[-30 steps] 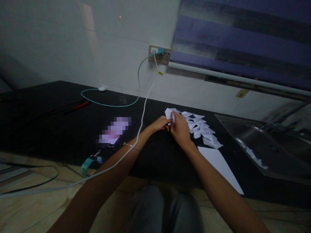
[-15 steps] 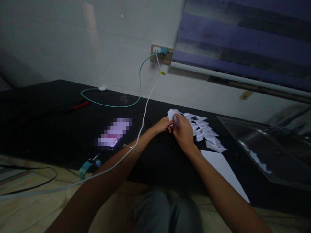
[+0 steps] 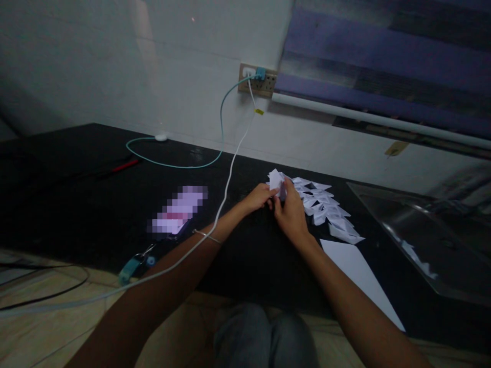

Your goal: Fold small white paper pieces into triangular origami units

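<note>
Folded paper (image 3: 276, 182), in grip, between both hands (image 3: 290, 212)

I count one sink (image 3: 456, 260) and, left of it, one left hand (image 3: 261, 197) and one right hand (image 3: 290, 212) on one folded piece (image 3: 275, 179), one phone (image 3: 180, 209), one red stick (image 3: 126, 165), one socket panel (image 3: 268, 84) and two cables, one teal cable (image 3: 221, 122), one white cable (image 3: 230, 176). Nearer the sink, the white paper shapes (image 3: 324, 204) overlap too much for me to count.

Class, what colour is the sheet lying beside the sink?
The sheet is white, clearest in the head view.
</note>
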`<state>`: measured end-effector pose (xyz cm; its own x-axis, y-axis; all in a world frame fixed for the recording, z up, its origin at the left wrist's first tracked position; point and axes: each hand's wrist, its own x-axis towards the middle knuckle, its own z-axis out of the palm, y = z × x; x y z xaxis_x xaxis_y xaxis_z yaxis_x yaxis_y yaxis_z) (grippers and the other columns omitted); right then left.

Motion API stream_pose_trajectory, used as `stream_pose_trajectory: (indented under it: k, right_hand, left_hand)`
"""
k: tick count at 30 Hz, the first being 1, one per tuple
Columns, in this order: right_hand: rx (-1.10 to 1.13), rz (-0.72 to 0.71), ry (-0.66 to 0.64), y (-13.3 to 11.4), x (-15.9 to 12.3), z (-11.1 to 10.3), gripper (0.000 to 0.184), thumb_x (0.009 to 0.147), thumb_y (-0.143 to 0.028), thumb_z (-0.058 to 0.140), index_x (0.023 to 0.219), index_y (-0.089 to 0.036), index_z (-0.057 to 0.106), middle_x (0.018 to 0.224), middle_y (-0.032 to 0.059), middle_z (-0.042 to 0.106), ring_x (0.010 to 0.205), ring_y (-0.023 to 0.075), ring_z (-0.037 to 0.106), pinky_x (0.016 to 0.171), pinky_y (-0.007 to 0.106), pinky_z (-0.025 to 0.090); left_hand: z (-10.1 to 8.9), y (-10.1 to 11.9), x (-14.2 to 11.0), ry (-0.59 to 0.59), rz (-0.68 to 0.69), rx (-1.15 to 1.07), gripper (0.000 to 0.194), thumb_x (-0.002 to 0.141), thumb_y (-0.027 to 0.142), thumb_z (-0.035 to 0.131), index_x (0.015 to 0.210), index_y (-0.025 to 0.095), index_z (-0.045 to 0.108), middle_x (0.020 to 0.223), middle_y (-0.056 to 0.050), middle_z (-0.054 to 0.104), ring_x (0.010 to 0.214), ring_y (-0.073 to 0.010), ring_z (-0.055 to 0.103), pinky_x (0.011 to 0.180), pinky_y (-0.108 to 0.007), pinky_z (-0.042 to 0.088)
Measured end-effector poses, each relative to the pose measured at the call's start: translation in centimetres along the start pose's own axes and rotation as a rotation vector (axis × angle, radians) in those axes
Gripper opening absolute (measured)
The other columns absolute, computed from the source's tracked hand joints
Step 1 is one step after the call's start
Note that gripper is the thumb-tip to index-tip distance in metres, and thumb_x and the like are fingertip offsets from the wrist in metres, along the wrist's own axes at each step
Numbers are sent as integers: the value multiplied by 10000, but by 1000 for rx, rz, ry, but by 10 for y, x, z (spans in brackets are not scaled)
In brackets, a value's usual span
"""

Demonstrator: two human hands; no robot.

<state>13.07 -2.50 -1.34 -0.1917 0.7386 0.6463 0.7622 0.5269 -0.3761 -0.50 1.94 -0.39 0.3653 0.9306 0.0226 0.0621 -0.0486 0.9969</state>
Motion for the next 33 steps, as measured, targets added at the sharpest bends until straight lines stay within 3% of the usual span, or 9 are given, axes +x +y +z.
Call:
stream_pose_trajectory:
  k: [6, 14, 22, 28, 33]
  right_hand:
    - [50, 83, 84, 7, 2, -7, 465, 905, -193, 482, 1364, -134, 522, 1329, 197, 617, 1243, 312, 580, 1075, 535, 447]
    - [78, 84, 203, 9, 8, -10, 394, 813, -181, 581, 1205, -144, 576, 1170, 158, 621, 930, 241, 609, 871, 447, 520]
    - [163, 190, 178, 19, 15, -13, 246, 769, -230, 633, 1009, -175, 632, 856, 47, 659, 691, 176, 575, 694, 349, 498]
    - [372, 295, 137, 39, 22, -12, 241, 706, -354, 727, 869, -177, 703, 883, 70, 709, 852, 233, 639, 767, 394, 541]
    - [804, 552, 110, 38, 23, -15, 333, 632, -396, 818, 860, -189, 691, 868, 36, 712, 813, 201, 678, 786, 389, 578]
  left_hand:
    - [-4, -1, 1, -79, 22, -23, 306, 997, 268, 492, 780, 94, 617, 648, -29, 670, 441, -61, 572, 400, -171, 269]
    - [-4, -2, 0, -105, 31, 41, 293, 997, 254, 492, 787, 96, 622, 669, -31, 686, 443, -41, 558, 406, -152, 280]
    - [-9, -9, 3, -189, 54, 61, 348, 993, 336, 514, 775, 93, 636, 718, -65, 714, 482, -43, 579, 420, -147, 287]
    - [-11, -6, 0, -144, 70, -9, 346, 987, 389, 518, 884, 91, 660, 739, -77, 717, 491, -57, 584, 427, -175, 309]
    - [-11, -7, 0, -173, 86, -92, 405, 976, 472, 524, 939, 101, 684, 860, -118, 729, 583, -64, 610, 463, -173, 336]
